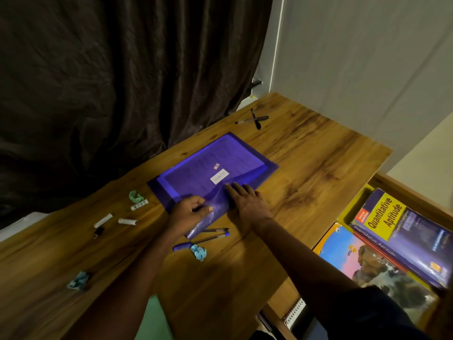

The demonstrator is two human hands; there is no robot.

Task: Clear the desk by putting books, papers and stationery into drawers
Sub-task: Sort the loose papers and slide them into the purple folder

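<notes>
So the purple folder point(210, 168) is lying in the middle of the table point(306, 155), and both hands are at its near edge. The left hand point(190, 212) has thumb and fingers curled round the folder's near corner, which is peeled up off the wood. The right hand point(247, 202) is just beside it, fingers straight and flat, pressing down on the folder. A few pens point(208, 235) lie right at that lifted corner, and crossed pens point(253, 119) sit past the folder's far end. An open drawer point(402, 193) with books point(392, 217) is off to the folder's right.
</notes>
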